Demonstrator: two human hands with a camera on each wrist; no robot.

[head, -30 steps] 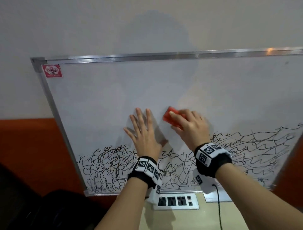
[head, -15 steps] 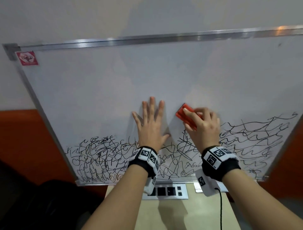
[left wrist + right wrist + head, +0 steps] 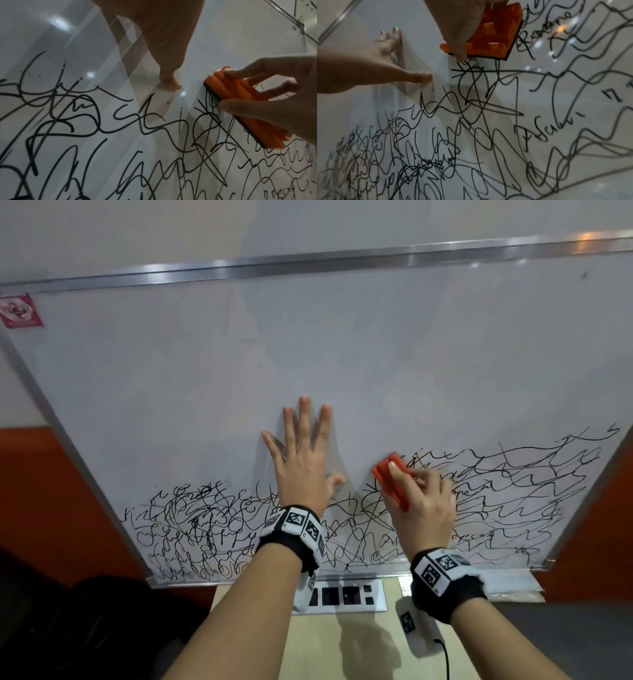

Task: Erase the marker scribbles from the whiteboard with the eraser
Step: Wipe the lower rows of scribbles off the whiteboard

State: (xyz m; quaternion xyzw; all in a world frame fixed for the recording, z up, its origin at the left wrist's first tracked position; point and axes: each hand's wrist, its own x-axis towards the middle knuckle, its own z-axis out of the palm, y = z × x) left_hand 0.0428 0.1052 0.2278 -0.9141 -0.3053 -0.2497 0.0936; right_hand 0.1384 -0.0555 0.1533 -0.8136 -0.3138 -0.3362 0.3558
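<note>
A metal-framed whiteboard leans against the wall, its upper part wiped, its lower band covered in black marker scribbles. My right hand grips an orange eraser and presses it on the board at the upper left edge of the right-hand scribbles. My left hand lies flat on the board with fingers spread, just left of the eraser. In the left wrist view the eraser sits tilted under the right fingers. The right wrist view shows the eraser above dense scribbles.
A red sticker marks the board's top left corner. Below the board lies a pale tabletop with a white socket panel and a black cable. Orange wall flanks the board; a dark shape sits at lower left.
My right hand has carried the eraser down and to the right onto the right-hand scribbles. The left hand stays flat on the board. The head view has shifted right and closer.
</note>
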